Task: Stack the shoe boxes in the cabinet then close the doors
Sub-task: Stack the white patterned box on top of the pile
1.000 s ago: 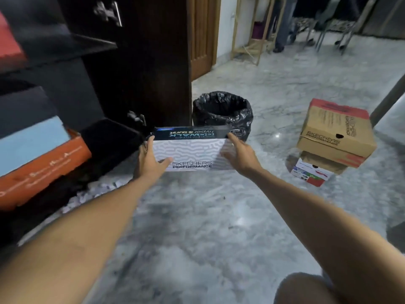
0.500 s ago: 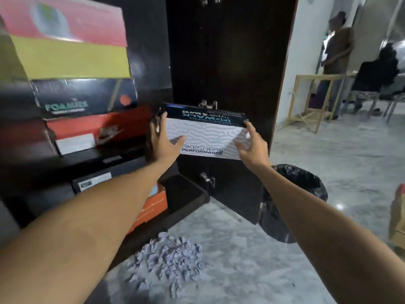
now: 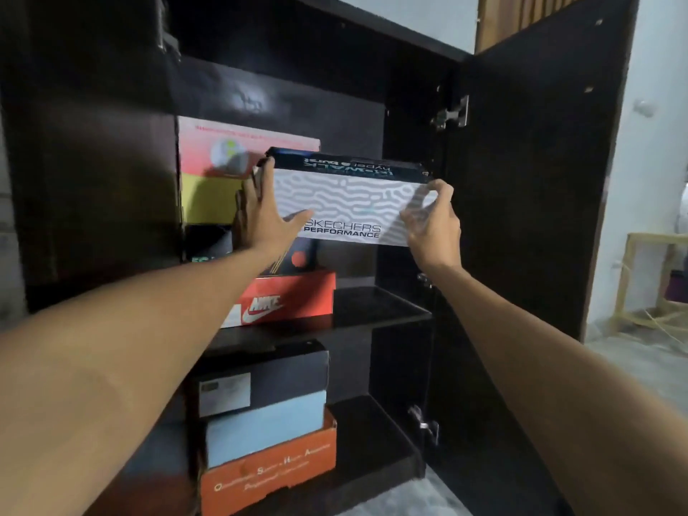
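I hold a white and dark-blue Skechers shoe box (image 3: 346, 202) up in front of the dark cabinet's upper shelf. My left hand (image 3: 260, 217) grips its left end and my right hand (image 3: 432, 221) grips its right end. Behind it on that shelf stand a pink and yellow box (image 3: 212, 173), a black box (image 3: 208, 242) under it, and a red Nike box (image 3: 286, 297) at the bottom. The lower shelf holds a black box (image 3: 268, 378), a light-blue box (image 3: 264, 426) and an orange box (image 3: 268, 474), stacked. The held box hides part of the upper stack.
The right cabinet door (image 3: 528, 173) stands open beside my right hand, with hinges (image 3: 452, 113) on its edge. The shelf board (image 3: 376, 307) has bare room right of the Nike box. A pale wooden rack (image 3: 655, 277) stands on the marble floor at far right.
Both hands have lifted the Skechers box from near floor level up to the upper shelf, and my view has swung left and up toward the cabinet interior.
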